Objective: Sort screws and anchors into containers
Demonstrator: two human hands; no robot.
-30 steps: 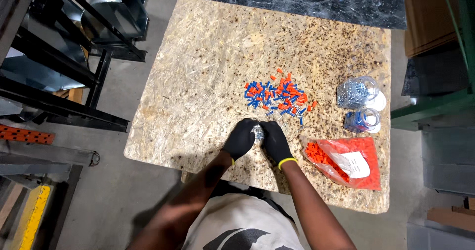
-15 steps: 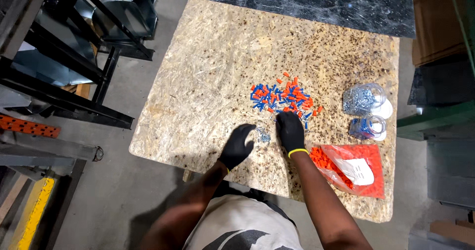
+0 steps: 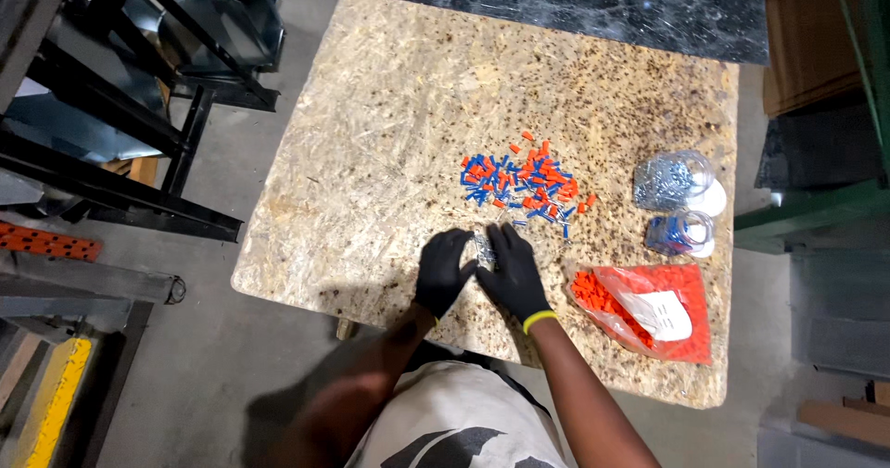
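Nearest, at six o'clock: left hand (image 3: 442, 271) and right hand (image 3: 512, 274), both in black gloves, pressed together over a small clear bag (image 3: 482, 248) of silvery bits, fingers curled onto it from either side; bag pinched between the two hands, resting on the chipboard tabletop (image 3: 389, 125). At four o'clock from the hands: red plastic bag (image 3: 681, 324) holding orange connectors, lying flat, looking untouched. Just beyond, toward twelve to one o'clock: loose heap of orange and blue connectors (image 3: 524, 183), mixed and unsorted. Farther at two o'clock: two clear bags (image 3: 674, 179) near the table's right edge, one with silvery pieces, a smaller with bluish ones. Judging by the lie: some bags filled, the mixed heap yet to be dealt with, so roughly midway.
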